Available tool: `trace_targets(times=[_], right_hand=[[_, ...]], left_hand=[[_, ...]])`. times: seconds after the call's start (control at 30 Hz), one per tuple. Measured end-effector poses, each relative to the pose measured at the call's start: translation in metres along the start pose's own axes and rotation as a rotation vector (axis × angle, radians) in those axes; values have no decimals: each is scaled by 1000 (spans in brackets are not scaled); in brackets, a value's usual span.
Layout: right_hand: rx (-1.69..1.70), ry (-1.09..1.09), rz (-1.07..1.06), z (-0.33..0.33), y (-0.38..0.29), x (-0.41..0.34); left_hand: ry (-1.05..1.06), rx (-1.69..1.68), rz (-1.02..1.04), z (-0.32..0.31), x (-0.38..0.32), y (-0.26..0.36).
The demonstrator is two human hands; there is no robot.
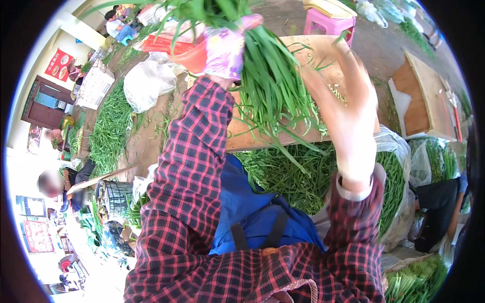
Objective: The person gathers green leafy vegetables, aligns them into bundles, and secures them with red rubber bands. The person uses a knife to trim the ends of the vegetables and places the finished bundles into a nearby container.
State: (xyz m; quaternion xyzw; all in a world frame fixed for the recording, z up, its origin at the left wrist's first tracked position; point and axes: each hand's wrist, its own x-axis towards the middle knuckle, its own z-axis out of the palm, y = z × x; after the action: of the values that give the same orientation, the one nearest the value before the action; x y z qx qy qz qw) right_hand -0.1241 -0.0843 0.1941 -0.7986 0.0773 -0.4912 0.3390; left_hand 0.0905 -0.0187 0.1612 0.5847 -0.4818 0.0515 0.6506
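Observation:
In the head view, my left hand [224,49] wears a pink and purple patterned glove and is shut on a bunch of long green leaves, likely Chinese chives [271,75]. The bunch hangs over a wooden board [246,134], its leaf ends trailing towards me past the near edge. To its right, my bare right hand [346,102] is blurred, its fingers spread apart with nothing in them. Small cut bits [336,92] lie on the board by the right hand. Below the board's near edge lies a heap of loose green leaves [295,178].
A pink plastic stool [329,26] stands beyond the board. An orange-red basin [193,58] and a white plastic bag [149,81] are at left. Another wooden board [426,98] stands at right, above a clear bag of greens [394,189]. Several people sit around the edges.

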Motion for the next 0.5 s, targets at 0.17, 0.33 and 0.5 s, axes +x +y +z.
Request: trace_targets(times=[0.17,0.33,0.5], right_hand=[[253,-314,588,27,108,-181],[694,-182,976,71,118,-132],[752,-174,1056,64,79,-121]], left_hand=[[27,531,106,-15,-11,32],[309,-35,-225,-26,-25,55],[589,-233,-413,-53,-56,120]])
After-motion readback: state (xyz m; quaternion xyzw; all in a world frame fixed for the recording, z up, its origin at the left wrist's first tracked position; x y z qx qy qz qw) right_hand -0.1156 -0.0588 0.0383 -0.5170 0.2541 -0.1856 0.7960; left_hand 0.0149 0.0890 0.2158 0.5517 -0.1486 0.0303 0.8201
